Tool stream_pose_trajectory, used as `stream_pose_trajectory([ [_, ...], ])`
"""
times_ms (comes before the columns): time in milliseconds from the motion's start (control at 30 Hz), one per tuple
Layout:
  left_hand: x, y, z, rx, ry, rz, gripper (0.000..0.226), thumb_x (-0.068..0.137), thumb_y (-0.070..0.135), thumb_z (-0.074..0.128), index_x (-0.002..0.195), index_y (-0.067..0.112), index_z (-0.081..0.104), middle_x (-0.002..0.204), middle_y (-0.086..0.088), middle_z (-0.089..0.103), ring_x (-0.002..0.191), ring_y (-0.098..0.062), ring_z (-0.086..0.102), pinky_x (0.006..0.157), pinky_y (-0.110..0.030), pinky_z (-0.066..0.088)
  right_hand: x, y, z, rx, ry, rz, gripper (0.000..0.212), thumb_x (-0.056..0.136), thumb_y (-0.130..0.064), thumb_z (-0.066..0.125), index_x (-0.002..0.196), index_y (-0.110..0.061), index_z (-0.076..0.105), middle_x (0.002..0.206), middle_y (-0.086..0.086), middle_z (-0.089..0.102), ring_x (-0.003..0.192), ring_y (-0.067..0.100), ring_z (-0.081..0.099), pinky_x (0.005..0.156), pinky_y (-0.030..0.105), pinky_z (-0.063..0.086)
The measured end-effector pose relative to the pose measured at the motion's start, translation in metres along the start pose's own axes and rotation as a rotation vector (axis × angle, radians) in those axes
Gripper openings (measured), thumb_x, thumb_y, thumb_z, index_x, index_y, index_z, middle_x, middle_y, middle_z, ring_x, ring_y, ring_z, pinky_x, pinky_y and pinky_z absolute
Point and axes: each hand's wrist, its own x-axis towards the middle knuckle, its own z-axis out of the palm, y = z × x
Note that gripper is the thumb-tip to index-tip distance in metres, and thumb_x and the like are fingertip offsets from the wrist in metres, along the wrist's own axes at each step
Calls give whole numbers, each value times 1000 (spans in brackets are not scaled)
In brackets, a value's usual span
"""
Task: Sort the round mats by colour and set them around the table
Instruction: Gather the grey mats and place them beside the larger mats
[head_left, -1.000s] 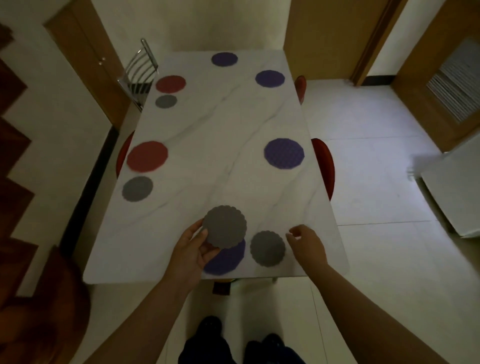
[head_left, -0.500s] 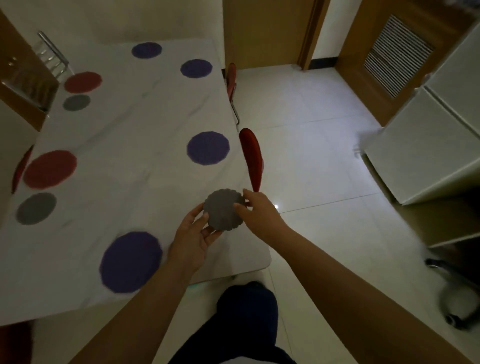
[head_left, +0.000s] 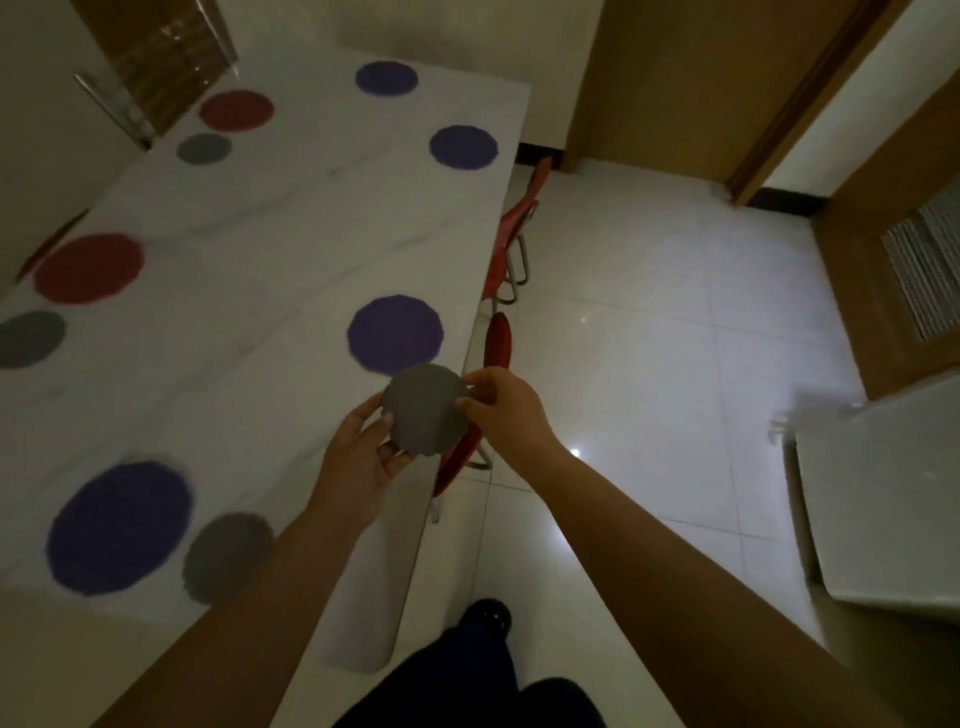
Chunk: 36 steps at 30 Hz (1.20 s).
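Note:
A small grey mat (head_left: 427, 408) is held above the table's right edge by both hands. My left hand (head_left: 363, 457) grips its lower left rim and my right hand (head_left: 501, 410) pinches its right rim. On the white marble table (head_left: 249, 249) lie several purple mats: one (head_left: 395, 334) just beyond the held mat, one (head_left: 119, 527) near the front, two at the far end (head_left: 463, 147) (head_left: 386, 78). Red mats (head_left: 88, 267) (head_left: 237, 110) lie along the left side, each with a grey mat (head_left: 28, 338) (head_left: 203, 148) beside it. Another grey mat (head_left: 226, 556) lies next to the front purple one.
Red chairs (head_left: 498, 343) (head_left: 514, 228) are tucked under the table's right side. A metal chair back (head_left: 119, 114) stands at the far left. Tiled floor (head_left: 649, 338) opens to the right, with a white cabinet (head_left: 883, 493) and wooden doors (head_left: 675, 78) beyond.
I have moved round to the table's right side with the small grey mat. My right hand, free a second ago, has taken hold of the mat's rim together with my left.

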Motion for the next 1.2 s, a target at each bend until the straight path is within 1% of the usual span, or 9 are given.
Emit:
stream_pose_trajectory([
  [200,1,-9,32,-76,138,67,27,91,17,60,118,20,60,104,-1,76,95,-21,72,66,-30,59,38,-1,-27,-79,-113,-102,8,86,-24,63,92,-25,59,92,-7,60,77,3,56,64,11,42],
  [333,1,-18,66,-152,236,153,27,92,13,58,119,19,58,97,3,77,91,-20,73,65,-29,59,71,-10,-52,-136,-239,-195,11,86,-18,62,97,-17,63,92,-3,63,79,6,56,73,14,46],
  [467,3,-29,100,-309,317,249,29,93,6,55,121,13,58,99,-2,76,90,-23,73,66,-30,59,105,-13,-75,-138,-331,-296,14,83,-17,65,97,-15,65,88,-7,62,75,2,56,62,6,40],
  [700,9,-38,127,-438,466,352,30,94,8,54,123,14,58,107,-5,75,97,-25,71,70,-31,59,155,-22,-85,-77,-450,-299,10,84,-17,64,94,-17,66,89,-4,66,82,13,65,70,26,57],
  [833,28,-37,114,-529,601,382,25,95,10,54,117,18,63,116,-4,71,98,-23,71,69,-30,59,197,-25,-80,-7,-510,-225,11,87,-12,62,98,-10,65,82,-5,63,73,4,61,50,11,51],
  [900,47,-33,106,-551,633,389,27,96,11,53,121,17,61,120,-5,68,98,-23,71,70,-31,60,225,-26,-76,33,-499,-141,5,88,-11,60,88,-14,64,82,-3,64,75,10,63,54,20,56],
  [967,67,-24,100,-557,664,399,28,96,12,53,123,17,60,123,-5,65,97,-23,71,70,-32,60,255,-29,-71,32,-460,-73,14,87,-10,60,77,-19,62,81,1,65,76,19,65,64,34,60],
  [1033,85,-12,95,-567,693,418,26,96,11,53,120,19,61,123,-4,64,95,-22,72,69,-32,60,285,-34,-65,-14,-447,-26,11,87,-9,61,78,-16,62,85,8,66,80,27,65,72,44,59],
  [1200,120,14,92,-579,741,390,25,96,12,53,118,20,60,118,-4,64,98,-26,68,63,-31,60,343,-45,-47,-96,-453,44,9,86,-8,62,81,-15,65,93,13,64,86,33,63,76,48,58],
])
